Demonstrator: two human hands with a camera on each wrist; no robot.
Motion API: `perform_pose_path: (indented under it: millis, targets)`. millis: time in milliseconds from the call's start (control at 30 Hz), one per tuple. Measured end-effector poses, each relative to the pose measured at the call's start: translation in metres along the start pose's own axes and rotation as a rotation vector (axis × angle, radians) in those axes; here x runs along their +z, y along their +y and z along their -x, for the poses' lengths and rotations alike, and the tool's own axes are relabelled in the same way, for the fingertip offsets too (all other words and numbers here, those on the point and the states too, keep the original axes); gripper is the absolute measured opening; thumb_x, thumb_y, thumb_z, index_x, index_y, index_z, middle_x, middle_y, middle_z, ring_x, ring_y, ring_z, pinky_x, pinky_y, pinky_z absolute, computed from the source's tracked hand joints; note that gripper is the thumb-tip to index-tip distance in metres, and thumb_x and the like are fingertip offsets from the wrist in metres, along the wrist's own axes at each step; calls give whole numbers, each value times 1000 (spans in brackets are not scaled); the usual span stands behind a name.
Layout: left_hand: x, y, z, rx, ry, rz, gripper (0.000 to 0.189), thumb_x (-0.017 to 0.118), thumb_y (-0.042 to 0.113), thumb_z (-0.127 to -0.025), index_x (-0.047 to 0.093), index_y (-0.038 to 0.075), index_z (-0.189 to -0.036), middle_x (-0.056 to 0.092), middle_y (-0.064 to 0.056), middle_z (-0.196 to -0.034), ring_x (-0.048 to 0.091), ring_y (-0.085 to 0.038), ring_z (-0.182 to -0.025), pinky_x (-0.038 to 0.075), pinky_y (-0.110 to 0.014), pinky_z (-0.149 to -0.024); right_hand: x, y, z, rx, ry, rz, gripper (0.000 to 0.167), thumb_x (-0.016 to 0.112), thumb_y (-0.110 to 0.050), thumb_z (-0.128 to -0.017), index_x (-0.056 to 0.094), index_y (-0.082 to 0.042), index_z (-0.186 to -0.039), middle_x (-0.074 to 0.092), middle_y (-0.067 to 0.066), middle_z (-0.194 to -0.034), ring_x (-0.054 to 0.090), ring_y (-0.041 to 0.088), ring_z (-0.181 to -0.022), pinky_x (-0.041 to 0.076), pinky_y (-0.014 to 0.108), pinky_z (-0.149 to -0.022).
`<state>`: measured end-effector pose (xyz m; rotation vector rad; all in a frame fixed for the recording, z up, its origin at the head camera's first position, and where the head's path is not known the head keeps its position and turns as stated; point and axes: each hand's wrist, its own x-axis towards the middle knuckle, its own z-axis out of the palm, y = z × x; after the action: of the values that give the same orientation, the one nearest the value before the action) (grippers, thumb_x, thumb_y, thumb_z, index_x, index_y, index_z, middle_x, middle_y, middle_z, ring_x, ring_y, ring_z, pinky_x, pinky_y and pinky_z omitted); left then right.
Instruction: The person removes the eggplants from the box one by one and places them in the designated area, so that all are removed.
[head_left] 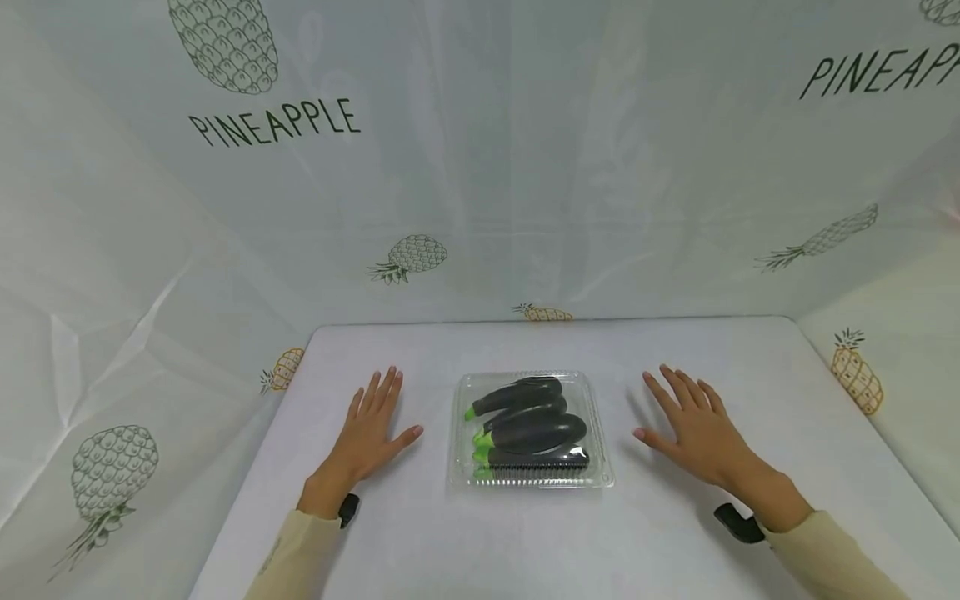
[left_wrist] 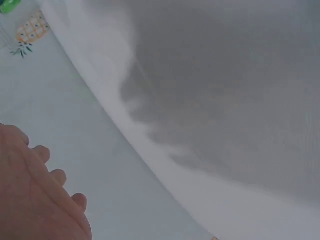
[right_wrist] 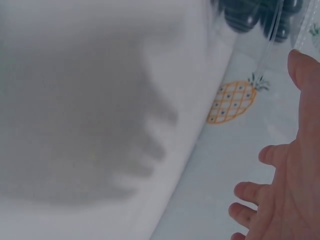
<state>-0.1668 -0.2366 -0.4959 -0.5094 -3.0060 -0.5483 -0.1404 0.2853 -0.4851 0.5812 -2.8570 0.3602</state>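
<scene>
A clear plastic clamshell box lies in the middle of the white table, its lid down over several dark eggplants with bright green stem ends pointing left. To its left, my left hand is held palm down with straight fingers and the thumb spread toward the box. On the other side, my right hand is spread the same way, casting a shadow beside it. Neither hand holds anything, and both are apart from the box. In the right wrist view, part of the eggplants shows at the top edge.
The white table has rounded far corners. A pale sheet printed with pineapples hangs behind it and along both sides. Each wrist wears a black device on a strap beneath a beige sleeve.
</scene>
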Motion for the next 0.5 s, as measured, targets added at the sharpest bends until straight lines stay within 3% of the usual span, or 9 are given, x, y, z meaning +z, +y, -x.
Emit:
perform_pose_path:
  millis: [500]
  targets:
    - [4,33,13,87,-12,68,101,66,56,-95,21,2,-167,23,-16,-174,22,-43,-159,23,-67,-127,2,-43,10,-72,55,-38,87,68,-58,-97,38,-9,-162,39,26,-162,37,48,-145,28,67,-118]
